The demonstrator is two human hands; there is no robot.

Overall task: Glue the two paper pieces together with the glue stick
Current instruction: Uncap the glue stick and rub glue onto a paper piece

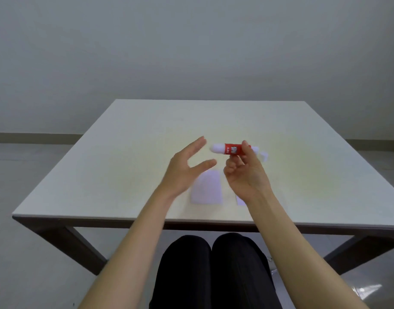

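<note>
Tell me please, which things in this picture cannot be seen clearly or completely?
- Second paper piece, head view: mostly hidden under the right hand and wrist; only a corner shows.
- Glue stick, head view: its right end is hidden by the fingers; label text is too blurred to read.
- First paper piece, head view: its left edge is covered by the left hand.
- Small white thing behind the right hand: too blurred to identify.

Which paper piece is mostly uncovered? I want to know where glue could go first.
The larger pale paper piece between the two forearms lies almost fully visible. The other paper piece shows only a corner beside the right hand, which holds the glue stick.
</note>
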